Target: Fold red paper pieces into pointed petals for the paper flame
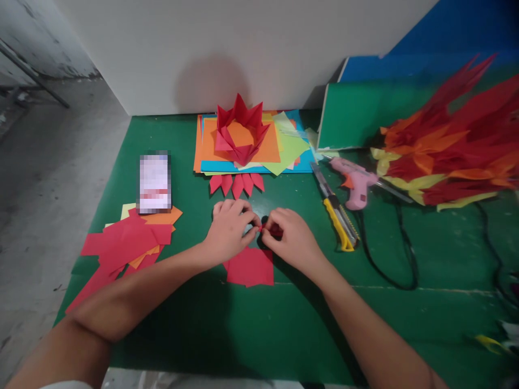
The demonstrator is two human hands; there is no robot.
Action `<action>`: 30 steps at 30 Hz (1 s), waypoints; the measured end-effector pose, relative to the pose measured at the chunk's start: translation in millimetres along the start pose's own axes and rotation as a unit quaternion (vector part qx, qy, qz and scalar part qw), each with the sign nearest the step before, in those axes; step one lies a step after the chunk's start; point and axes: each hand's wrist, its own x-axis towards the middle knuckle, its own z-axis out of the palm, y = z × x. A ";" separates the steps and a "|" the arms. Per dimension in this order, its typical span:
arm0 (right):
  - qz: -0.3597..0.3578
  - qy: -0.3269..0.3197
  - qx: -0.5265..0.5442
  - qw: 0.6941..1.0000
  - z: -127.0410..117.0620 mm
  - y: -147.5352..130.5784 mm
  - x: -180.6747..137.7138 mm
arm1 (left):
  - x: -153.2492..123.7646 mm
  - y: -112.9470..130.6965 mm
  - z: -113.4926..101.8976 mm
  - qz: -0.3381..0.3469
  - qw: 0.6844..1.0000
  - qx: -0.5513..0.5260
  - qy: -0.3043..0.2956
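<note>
Evidently close together, the two hands meet over the smooth green table (182, 329), forearms slanting in from the lower corners, backs of the hands turned up. The left hand (232, 229) and the right hand (291, 236) both pinch a small piece of red paper (276, 231) between thumb and fingertips (the curled fingers hide most of it). Just below lie flat red sheets (250, 268); beyond, pointed folded petals (237, 186) fan out before a spiky, crisply creased paper ring (224, 139).
</note>
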 end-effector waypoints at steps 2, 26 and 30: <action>-0.003 0.001 0.004 1.000 0.0 0.3 -0.3 | -0.3 -0.9 0.2 0.011 1.000 -0.005 0.003; 0.023 -0.064 0.073 0.995 -11.9 6.3 -3.3 | 0.2 -2.2 0.4 -0.001 1.000 -0.027 0.016; 0.029 -0.045 0.045 0.998 -8.5 4.1 -1.8 | 0.5 -1.3 0.2 -0.008 0.999 -0.026 0.017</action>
